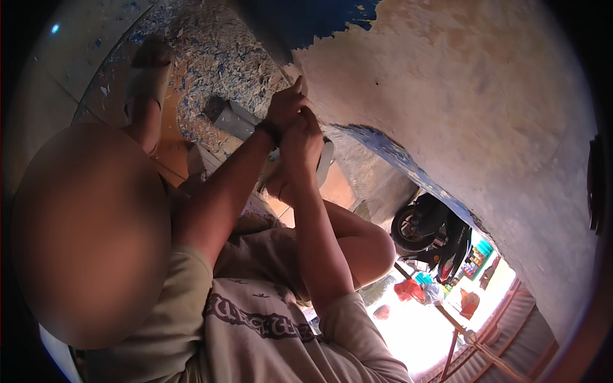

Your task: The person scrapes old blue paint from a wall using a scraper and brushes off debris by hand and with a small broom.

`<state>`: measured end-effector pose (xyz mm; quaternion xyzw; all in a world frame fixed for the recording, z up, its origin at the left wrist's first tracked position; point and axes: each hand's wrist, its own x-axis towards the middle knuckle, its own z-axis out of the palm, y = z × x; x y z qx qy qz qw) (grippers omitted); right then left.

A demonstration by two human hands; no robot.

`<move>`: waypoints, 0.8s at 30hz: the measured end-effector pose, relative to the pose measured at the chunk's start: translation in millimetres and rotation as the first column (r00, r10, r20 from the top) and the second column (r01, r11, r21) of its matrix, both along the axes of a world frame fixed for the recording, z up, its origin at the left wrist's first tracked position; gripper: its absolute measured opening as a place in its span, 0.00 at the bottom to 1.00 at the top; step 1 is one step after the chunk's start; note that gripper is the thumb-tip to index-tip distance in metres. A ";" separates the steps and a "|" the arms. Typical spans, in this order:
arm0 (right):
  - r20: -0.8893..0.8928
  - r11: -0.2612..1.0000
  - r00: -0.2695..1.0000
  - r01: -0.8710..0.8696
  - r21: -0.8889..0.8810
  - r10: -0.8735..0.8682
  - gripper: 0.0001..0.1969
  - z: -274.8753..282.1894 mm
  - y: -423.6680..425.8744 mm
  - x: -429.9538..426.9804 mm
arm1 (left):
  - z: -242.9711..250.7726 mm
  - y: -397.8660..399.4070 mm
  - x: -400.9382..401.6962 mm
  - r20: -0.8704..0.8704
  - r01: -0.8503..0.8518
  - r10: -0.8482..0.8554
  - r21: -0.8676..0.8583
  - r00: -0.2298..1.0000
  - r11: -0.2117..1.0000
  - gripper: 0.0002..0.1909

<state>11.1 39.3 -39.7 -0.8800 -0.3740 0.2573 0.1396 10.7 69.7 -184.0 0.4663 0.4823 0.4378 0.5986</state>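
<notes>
My left hand (286, 109), with a dark band at its wrist, reaches to the lower part of a wall (412, 86) with peeling paint. One finger or a thin pointed thing sticks up from it near the paint's ragged edge; which one is unclear. My right hand (300, 141) is curled close below it and touches or overlaps it. Whether either hand holds a tool is hidden by the fingers. Blue paint (335, 16) remains on the wall above the hands. Pale and blue paint flakes (230, 62) lie thickly on the tiled floor beside the hands.
Bent legs and sandalled feet (148, 72) are beside the flakes. A grey flat object (237, 119) lies on them. The wall's rough edge (402, 148) runs towards a parked motorcycle (431, 230) in a bright opening. A large blurred oval (91, 234) covers the left side.
</notes>
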 end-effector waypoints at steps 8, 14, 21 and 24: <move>0.091 0.987 0.983 -0.158 -0.002 0.157 0.20 -42.8 9.7 11.9 | -21.5 15.1 -8.9 -0.270 0.219 -0.135 0.312 0.953 0.924 0.10; 0.044 0.998 0.997 -0.054 -0.022 0.055 0.21 -27.9 5.6 1.8 | -27.6 5.1 1.4 0.135 0.043 -0.024 -0.140 0.991 0.989 0.11; 0.025 0.995 0.997 -0.071 0.069 0.070 0.21 -48.4 -0.3 4.2 | -31.8 5.3 -5.4 -0.025 0.184 -0.184 0.000 0.983 0.983 0.15; 0.036 1.000 0.999 -0.009 0.022 0.008 0.21 -48.4 2.9 10.6 | -16.9 2.6 2.6 0.016 -0.031 0.032 -0.084 0.999 0.996 0.18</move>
